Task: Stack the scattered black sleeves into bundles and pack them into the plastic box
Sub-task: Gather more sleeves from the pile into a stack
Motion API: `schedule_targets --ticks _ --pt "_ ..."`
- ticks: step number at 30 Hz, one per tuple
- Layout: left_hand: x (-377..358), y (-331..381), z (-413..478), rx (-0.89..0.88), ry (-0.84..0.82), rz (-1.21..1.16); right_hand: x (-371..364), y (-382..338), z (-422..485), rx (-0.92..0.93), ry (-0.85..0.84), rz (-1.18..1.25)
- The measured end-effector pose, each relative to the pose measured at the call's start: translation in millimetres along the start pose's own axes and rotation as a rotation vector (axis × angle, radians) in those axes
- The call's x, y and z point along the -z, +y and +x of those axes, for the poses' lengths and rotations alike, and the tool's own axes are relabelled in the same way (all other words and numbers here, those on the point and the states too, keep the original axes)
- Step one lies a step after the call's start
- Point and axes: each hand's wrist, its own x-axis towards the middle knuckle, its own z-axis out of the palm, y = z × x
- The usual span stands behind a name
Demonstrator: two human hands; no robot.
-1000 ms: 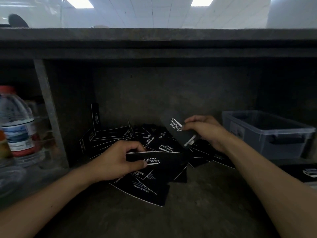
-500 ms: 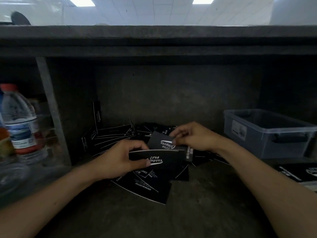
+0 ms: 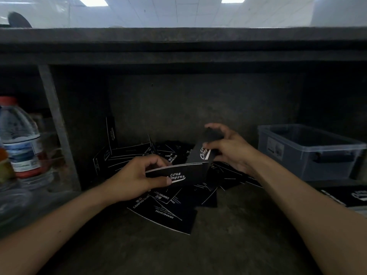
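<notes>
Dim concrete shelf (image 3: 238, 245) under a heavy ledge. To the right, well apart from the pile, a clear plastic box (image 3: 294, 161), upright and open-topped. At far left, a water bottle (image 3: 19, 139) with a red cap. Across the middle of the shelf, scattered black sleeves (image 3: 164, 217), overlapping, a few leaning on the back wall. Above the pile, left hand (image 3: 135, 179), fingers curled and thumb pressed over a flat bundle of sleeves (image 3: 186, 175). Just beside, right hand (image 3: 232, 151), thumb and fingertips pinching a single sleeve (image 3: 200, 155), tilted, its lower end touching the bundle's right edge.
</notes>
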Motion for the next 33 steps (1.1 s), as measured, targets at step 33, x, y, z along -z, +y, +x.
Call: schedule_targets --ticks 33 --pt "-6.0 0.8 -22.6 -0.138 0.071 0.435 15.5 -11.1 -8.7 -0.136 -0.364 -0.577"
